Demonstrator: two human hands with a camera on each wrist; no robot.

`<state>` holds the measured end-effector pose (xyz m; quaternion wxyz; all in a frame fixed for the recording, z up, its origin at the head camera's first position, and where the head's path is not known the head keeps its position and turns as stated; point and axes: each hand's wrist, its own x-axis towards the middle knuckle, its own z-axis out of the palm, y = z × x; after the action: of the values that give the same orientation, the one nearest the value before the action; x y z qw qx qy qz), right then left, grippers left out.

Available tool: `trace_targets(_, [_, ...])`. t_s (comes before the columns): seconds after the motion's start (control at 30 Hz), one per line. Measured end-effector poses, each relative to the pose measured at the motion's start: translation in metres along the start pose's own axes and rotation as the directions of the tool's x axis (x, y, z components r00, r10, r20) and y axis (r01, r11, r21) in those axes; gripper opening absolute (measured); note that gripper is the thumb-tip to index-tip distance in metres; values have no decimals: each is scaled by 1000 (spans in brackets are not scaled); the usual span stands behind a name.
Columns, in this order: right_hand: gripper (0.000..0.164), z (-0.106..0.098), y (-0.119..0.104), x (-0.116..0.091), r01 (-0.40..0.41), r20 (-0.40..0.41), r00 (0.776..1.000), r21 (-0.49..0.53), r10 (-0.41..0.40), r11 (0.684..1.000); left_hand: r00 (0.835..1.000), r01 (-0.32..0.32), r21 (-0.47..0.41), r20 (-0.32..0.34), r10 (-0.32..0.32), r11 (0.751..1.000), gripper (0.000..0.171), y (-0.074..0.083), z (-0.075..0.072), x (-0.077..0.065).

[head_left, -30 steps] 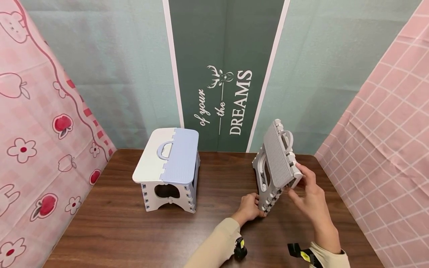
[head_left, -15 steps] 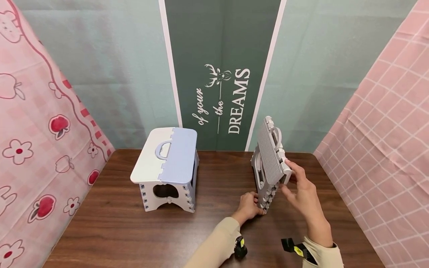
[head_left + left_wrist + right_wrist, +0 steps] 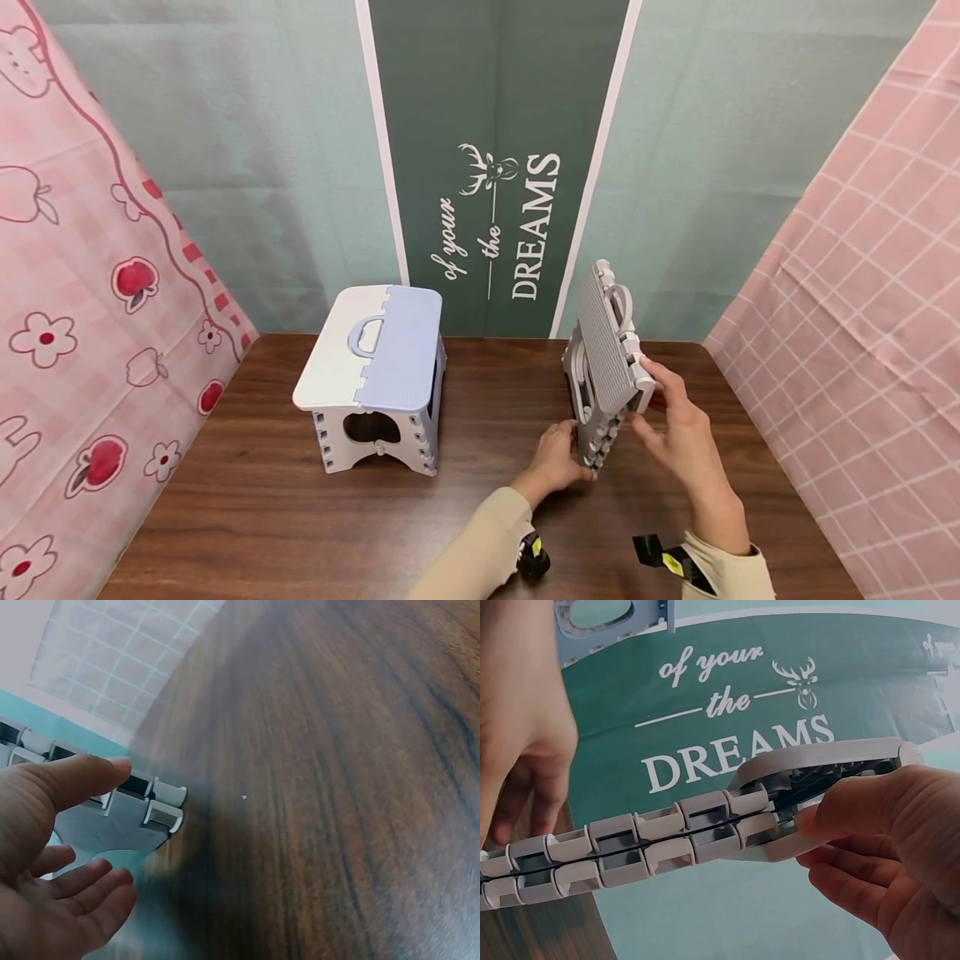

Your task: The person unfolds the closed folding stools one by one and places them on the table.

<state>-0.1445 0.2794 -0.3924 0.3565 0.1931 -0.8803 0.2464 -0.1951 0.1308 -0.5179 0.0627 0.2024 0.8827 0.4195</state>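
A grey folding step stool (image 3: 611,350) stands on the right of the table, nearly folded flat, its carry loop pointing up and right. My right hand (image 3: 682,433) grips the near end of its folded seat. In the right wrist view, the thumb (image 3: 855,799) presses into the end of the seat, with the other fingers below. Low at the near legs rests my left hand (image 3: 555,462). The left wrist view has its thumb (image 3: 90,776) along the hinged leg edge (image 3: 139,799), the other fingers loosely extended beside the leg.
A white and blue folding stool (image 3: 375,367) stands unfolded on the left of the brown wooden table (image 3: 285,533). Behind hangs a green cloth with lettering (image 3: 502,225). Pink cloths hang at the left (image 3: 97,350) and right (image 3: 862,333).
The grey stool's seat has folded further and shifted left, with the right hand moving left along with it. The left hand stays low at the legs. The white and blue stool keeps its place.
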Motion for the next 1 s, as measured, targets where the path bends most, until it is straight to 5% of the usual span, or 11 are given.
trace_targets(0.37, [91,-2,4,-1,-1,2,1000,5,1,1000,989,-130,17,-74,131,991,70,6,-11,1])
trace_targets(0.73, [91,1,1,-1,11,9,1000,33,-11,999,939,-318,-69,-164,303,946,46,-3,-8,7])
trace_targets(1.0, [91,0,1,-1,11,10,1000,19,-11,1000,949,-307,-128,-117,293,943,45,-5,-10,11])
